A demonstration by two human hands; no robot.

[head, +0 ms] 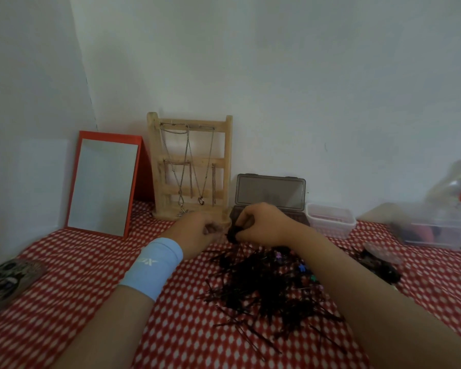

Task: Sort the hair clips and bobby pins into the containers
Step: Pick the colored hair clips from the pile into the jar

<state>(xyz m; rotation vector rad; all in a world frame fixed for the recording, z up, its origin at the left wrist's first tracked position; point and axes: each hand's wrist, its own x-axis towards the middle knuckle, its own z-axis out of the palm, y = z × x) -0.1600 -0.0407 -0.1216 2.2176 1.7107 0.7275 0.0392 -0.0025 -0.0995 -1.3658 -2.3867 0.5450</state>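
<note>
A big pile of black bobby pins and small coloured clips (272,283) lies on the red-and-white cloth. My right hand (261,225) is curled over a small black clip (233,234) at the far edge of the pile, in front of an open dark grey box (270,194). My left hand (197,233), with a light blue wristband, is closed just left of the clip; what it pinches is too blurred to tell. A small clear tub (330,222) stands to the right of the box.
A wooden necklace stand (190,166) and a red-framed mirror (104,185) lean on the wall behind. A larger clear bin (437,230) and a plastic bag sit at the right. A dark patterned object (8,278) lies at the left edge.
</note>
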